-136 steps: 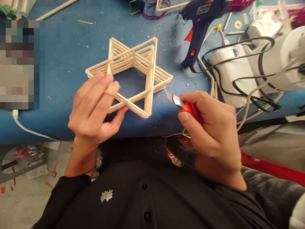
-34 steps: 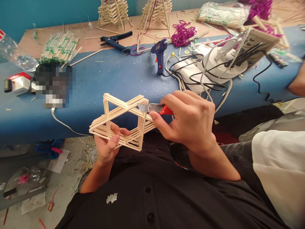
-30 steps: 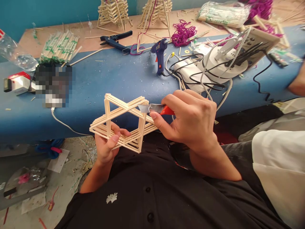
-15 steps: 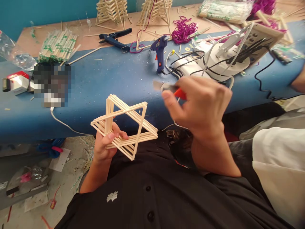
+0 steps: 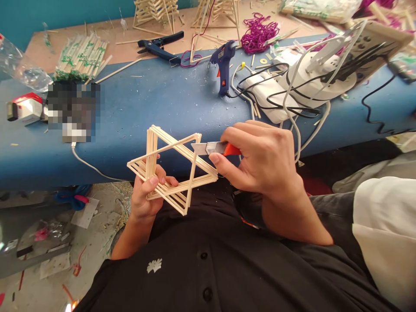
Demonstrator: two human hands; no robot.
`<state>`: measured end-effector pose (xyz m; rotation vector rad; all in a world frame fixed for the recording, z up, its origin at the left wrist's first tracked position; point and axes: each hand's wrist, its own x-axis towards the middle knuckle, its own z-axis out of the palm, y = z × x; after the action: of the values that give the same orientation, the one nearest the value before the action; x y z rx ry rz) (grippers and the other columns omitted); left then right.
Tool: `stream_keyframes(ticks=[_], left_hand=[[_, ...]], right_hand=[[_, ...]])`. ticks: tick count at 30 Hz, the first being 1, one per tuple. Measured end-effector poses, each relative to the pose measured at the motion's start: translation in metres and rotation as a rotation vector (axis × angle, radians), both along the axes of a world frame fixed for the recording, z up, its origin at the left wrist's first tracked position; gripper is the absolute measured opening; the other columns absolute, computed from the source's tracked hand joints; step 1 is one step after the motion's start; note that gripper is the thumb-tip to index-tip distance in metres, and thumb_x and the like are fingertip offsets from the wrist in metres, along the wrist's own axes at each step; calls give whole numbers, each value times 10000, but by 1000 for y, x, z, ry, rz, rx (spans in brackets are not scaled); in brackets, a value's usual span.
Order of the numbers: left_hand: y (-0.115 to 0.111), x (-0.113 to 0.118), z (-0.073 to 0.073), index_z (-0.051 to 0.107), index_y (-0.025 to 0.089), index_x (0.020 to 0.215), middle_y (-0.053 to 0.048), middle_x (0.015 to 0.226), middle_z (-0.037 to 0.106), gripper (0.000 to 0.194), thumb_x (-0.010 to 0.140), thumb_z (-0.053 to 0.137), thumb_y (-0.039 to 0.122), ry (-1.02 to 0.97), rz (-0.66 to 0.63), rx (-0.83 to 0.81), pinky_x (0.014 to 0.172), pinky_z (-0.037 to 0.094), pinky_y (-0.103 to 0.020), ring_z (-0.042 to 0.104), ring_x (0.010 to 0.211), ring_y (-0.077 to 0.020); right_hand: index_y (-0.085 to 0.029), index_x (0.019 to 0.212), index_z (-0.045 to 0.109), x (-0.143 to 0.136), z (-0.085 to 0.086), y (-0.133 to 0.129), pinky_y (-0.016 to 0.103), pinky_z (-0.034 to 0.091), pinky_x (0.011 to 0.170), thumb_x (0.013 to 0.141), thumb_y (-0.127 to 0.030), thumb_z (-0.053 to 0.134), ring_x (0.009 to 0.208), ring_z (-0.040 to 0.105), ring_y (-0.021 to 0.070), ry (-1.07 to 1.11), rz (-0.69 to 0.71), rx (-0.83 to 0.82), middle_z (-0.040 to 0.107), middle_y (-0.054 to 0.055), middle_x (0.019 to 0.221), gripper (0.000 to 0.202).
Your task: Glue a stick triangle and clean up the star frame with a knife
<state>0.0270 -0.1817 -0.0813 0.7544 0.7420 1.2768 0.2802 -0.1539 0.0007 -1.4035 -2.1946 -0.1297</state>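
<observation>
My left hand (image 5: 150, 193) grips a star-shaped frame of stacked thin wooden sticks (image 5: 172, 144) by its lower left side, above my lap. Closed round a utility knife (image 5: 230, 148) with an orange-red handle is my right hand (image 5: 263, 158). The knife's blade points left, its tip at the upper right corner of the star; whether it touches the wood I cannot tell. Most of the handle is hidden in my palm.
On the blue tabletop (image 5: 130, 108) lie a glue gun (image 5: 223, 65), dark blue cutters (image 5: 160, 48) and a white power strip (image 5: 266, 93) with tangled cables. Bagged sticks (image 5: 81, 56), purple string (image 5: 260, 34) and stick structures (image 5: 156, 15) are farther back. A person's white sleeve (image 5: 386, 221) is at right.
My right hand has brought the knife down and left to the star's upper right corner. The star stays in my left hand, nearly still. The view has shifted slightly.
</observation>
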Motion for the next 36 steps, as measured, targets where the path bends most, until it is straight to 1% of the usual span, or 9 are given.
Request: stream_keyframes(ticks=[7, 15, 17, 19, 22, 25, 28, 31, 36], left_hand=[[0, 1, -2, 637, 231, 1241, 83, 721, 613, 521, 819, 889, 404, 5, 0, 32, 730, 721, -403, 795, 674, -215], [2, -2, 0, 683, 232, 1181, 86, 681, 599, 512, 762, 926, 396, 14, 1, 53, 641, 705, -357, 794, 633, -223], [2, -3, 1, 699, 202, 995, 68, 672, 590, 378, 761, 918, 402, 37, -35, 67, 583, 688, -334, 785, 613, -222], [0, -4, 3, 657, 173, 791, 42, 668, 584, 347, 767, 906, 414, 69, -76, 77, 502, 644, -296, 779, 601, -226], [0, -4, 3, 683, 173, 808, 40, 673, 603, 330, 759, 922, 395, 77, -5, 72, 534, 665, -296, 785, 613, -219], [2, -2, 2, 714, 208, 1000, 65, 682, 634, 380, 746, 949, 364, 83, 117, 79, 654, 720, -344, 788, 623, -202], [3, 1, -1, 670, 198, 918, 64, 682, 623, 385, 745, 961, 382, 143, 166, 103, 649, 715, -354, 783, 613, -208], [0, 5, -4, 631, 178, 808, 58, 693, 599, 430, 735, 975, 426, 204, 189, 99, 646, 704, -356, 775, 604, -204], [-5, 10, -12, 620, 181, 809, 62, 713, 611, 440, 743, 983, 421, 246, 245, 120, 698, 712, -379, 776, 627, -194]], right_hand=[[-228, 735, 558, 3, 0, 1, 331, 235, 607, 1003, -579, 515, 644, 455, 167, -11, -8, 15, 572, 22, 651, 444], [-236, 725, 558, 4, -1, 0, 343, 246, 598, 989, -612, 508, 633, 480, 175, 0, -27, 7, 578, 28, 641, 463], [-236, 731, 563, 10, 0, 4, 355, 242, 602, 999, -615, 522, 644, 497, 180, -5, -83, 41, 596, 38, 659, 466], [-236, 714, 554, 19, 2, 10, 373, 214, 604, 1002, -640, 553, 629, 469, 176, -22, -218, 93, 597, 48, 666, 496], [-235, 707, 554, 29, 4, 17, 387, 211, 612, 1000, -626, 615, 591, 391, 151, 35, -349, 118, 562, 34, 644, 492], [-236, 795, 616, 23, 5, 14, 360, 304, 617, 982, -524, 658, 582, 410, 142, 238, -184, -38, 524, -12, 625, 346], [-240, 864, 672, 5, 1, 8, 341, 375, 614, 901, -456, 732, 609, 476, 150, 412, -30, -199, 597, -17, 676, 228], [-247, 888, 726, -10, -2, 4, 345, 396, 607, 864, -418, 758, 627, 501, 159, 516, -25, -228, 674, -2, 730, 176], [-267, 821, 780, -19, -6, 4, 355, 376, 565, 928, -372, 739, 539, 441, 153, 488, -91, -155, 609, -19, 609, 155]])
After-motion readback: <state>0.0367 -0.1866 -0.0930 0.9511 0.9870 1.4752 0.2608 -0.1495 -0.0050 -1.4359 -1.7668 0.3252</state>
